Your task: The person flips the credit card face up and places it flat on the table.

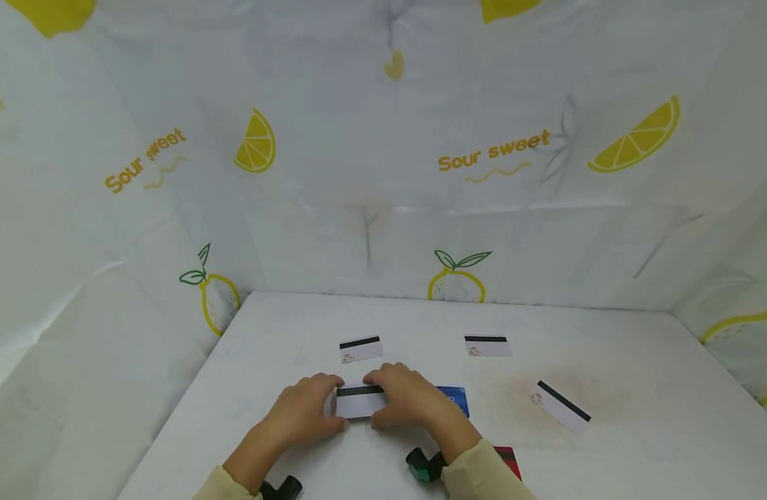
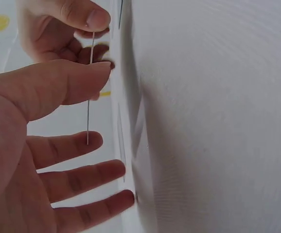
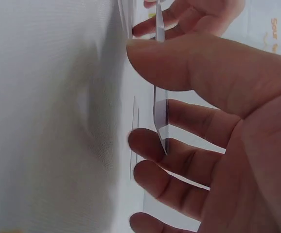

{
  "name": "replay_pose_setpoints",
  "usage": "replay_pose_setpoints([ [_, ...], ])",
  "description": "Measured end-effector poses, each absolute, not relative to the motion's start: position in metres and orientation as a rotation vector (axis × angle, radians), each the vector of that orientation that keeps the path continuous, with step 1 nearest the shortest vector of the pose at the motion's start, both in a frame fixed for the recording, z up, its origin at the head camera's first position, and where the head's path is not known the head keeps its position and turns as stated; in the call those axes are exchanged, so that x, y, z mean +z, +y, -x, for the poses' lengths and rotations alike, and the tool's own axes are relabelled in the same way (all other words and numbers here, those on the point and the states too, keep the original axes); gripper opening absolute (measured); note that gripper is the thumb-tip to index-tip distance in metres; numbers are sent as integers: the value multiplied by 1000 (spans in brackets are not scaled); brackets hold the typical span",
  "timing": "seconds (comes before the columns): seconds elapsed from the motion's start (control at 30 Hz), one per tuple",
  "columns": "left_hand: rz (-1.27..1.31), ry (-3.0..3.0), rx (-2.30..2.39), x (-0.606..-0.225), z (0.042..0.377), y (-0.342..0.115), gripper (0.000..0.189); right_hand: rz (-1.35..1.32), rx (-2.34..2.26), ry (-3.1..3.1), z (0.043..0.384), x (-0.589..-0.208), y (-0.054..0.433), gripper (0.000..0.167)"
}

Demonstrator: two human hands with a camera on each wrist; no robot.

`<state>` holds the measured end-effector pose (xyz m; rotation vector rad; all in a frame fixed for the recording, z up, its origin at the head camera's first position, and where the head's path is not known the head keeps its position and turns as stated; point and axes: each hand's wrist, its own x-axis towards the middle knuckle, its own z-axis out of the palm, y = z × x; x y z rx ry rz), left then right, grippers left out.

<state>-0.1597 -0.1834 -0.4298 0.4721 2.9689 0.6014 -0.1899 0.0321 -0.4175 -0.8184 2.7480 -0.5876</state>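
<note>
A white card with a black stripe [image 1: 359, 405] is held level between my two hands, its stripe along the far long edge. My left hand [image 1: 303, 410] pinches its left end, thumb at the near edge and fingers at the far edge. At the right end, my right hand [image 1: 409, 398] grips it the same way. The left wrist view has the thin card [image 2: 88, 119] edge-on, raised off the table. In the right wrist view, the card [image 3: 161, 114] spans from thumb to fingers. Partly hidden behind my right hand lies a blue card [image 1: 456, 398].
Two more striped white cards [image 1: 361, 349] [image 1: 488, 346] lie farther back on the white table [image 1: 639, 389]. Another striped card [image 1: 564, 408] lies slanted at the right. A red card [image 1: 509, 460] shows beside my right sleeve. Lemon-printed white sheeting [image 1: 333, 229] encloses the back and sides.
</note>
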Motion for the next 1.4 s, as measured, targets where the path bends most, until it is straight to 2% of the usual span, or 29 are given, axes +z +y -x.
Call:
replay_pose_setpoints([
  [0.27, -580, 3061, 580, -427, 157, -177, 55, 927, -462, 2863, 181, -418, 15, 63],
  [0.63, -747, 3172, 526, -425, 157, -176, 52, 940, -459, 2898, 175, -414, 10, 57],
  [0.97, -660, 3127, 685, -425, 154, -176, 66, 883, -822, 2786, 183, -409, 21, 58],
  [1.4, -632, 3104, 737, -430, 157, -177, 62, 866, -1439, 2339, 187, -401, 25, 60],
])
